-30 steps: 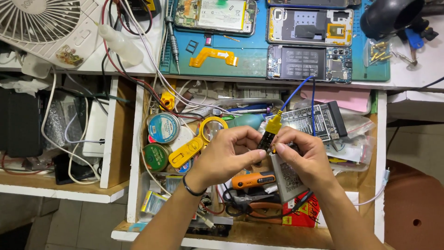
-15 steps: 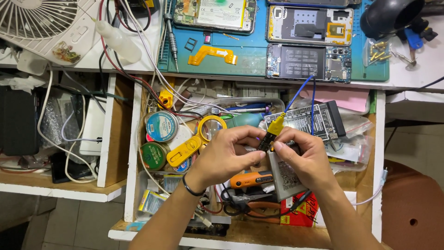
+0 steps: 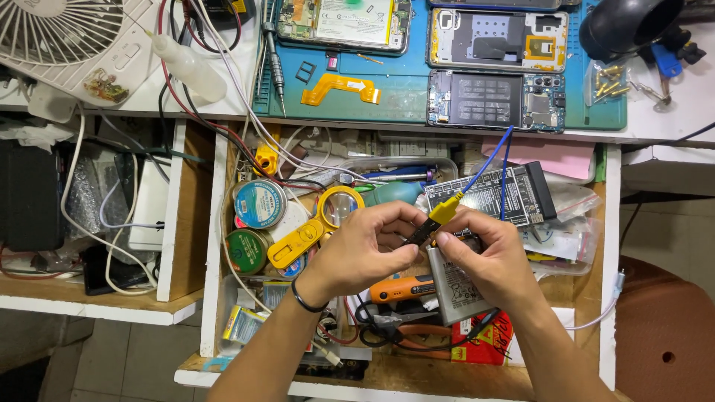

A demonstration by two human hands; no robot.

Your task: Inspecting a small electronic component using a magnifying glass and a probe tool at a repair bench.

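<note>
Over an open wooden drawer [image 3: 213, 246], my left hand [image 3: 365, 249] pinches the black lower end of a small yellow clip connector [image 3: 445, 211]. A blue wire [image 3: 493, 158] runs up from the clip towards the bench. My right hand [image 3: 488, 264] is closed around a flat grey phone battery [image 3: 456, 296], with its fingertips touching the connector from the right. The two hands meet at the clip, and the battery's top edge is hidden under my fingers. A black tester board [image 3: 495, 195] lies just behind the hands.
The drawer holds a yellow magnifier [image 3: 331, 216], two round tins [image 3: 258, 202], an orange screwdriver [image 3: 402, 287], pliers and a red packet [image 3: 488, 344]. On the bench above are a blue mat [image 3: 402, 97] with opened phones, a squeeze bottle [image 3: 190, 68] and a white fan [image 3: 52, 30].
The yellow clip has tilted and shifted slightly between my fingertips. Both hands stay in almost the same place over the drawer.
</note>
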